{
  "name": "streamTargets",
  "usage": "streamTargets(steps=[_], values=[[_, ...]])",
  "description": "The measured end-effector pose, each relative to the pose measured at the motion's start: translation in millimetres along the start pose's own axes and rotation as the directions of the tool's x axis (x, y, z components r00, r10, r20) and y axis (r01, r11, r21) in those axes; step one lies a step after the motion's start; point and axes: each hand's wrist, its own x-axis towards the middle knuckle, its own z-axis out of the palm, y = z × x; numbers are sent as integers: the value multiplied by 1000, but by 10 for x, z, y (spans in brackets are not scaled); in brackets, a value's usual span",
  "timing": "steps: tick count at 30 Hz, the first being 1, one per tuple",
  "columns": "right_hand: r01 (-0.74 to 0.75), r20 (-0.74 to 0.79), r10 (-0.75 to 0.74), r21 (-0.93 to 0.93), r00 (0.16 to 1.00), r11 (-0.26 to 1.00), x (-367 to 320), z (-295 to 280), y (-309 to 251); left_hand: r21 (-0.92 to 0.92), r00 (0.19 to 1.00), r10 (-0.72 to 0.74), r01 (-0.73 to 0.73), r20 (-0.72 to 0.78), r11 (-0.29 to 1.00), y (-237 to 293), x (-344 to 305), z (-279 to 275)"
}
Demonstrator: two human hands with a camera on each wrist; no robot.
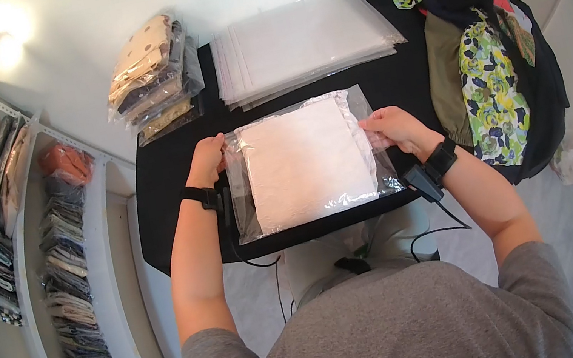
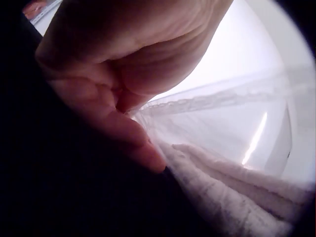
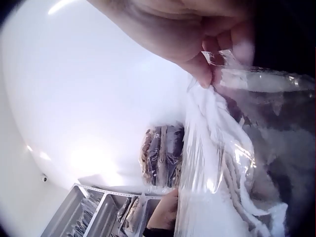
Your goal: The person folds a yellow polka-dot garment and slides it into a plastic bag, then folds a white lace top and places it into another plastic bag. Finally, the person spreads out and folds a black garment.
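A folded white cloth garment (image 1: 307, 164) lies inside a clear plastic bag (image 1: 245, 221), held over the front of a black-covered table. My left hand (image 1: 208, 160) pinches the bag's left edge near its upper corner. On the other side, my right hand (image 1: 399, 128) pinches the right edge, fingers curled onto the film. The left wrist view shows thumb and fingers of the left hand (image 2: 113, 89) gripping the film, with soft white folds (image 2: 222, 197) below. In the right wrist view, the right hand (image 3: 202, 44) holds the shiny bag (image 3: 266, 94), the white fabric (image 3: 212, 207) hanging within.
Bagged folded garments (image 1: 153, 72) are piled at the table's back left. Beside them lies a stack of flat clear bags (image 1: 301, 42). Loose dark, olive and floral clothes (image 1: 492, 81) cover the right end. Shelves (image 1: 26, 248) of packed garments stand at left.
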Motion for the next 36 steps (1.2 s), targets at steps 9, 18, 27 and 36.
streamTargets(steps=[9, 18, 27, 36], values=[[-18, 129, 12, 43, 992, 999, -56, -79, -38, -126, 957, -187, 218, 222, 968, 125, -615, -73], [0, 128, 0, -4, 992, 1000, 3, -99, 24, -514, 846, -59, 375, 529, 772, 159, -947, 200], [37, 145, -42, 35, 988, 999, 17, -140, 62, -452, 826, 20, 288, 564, 844, 223, -1080, 372], [-20, 151, 11, 58, 988, 998, -143, -131, -82, -605, 864, 337, -47, 375, 795, 1148, -1482, 239]])
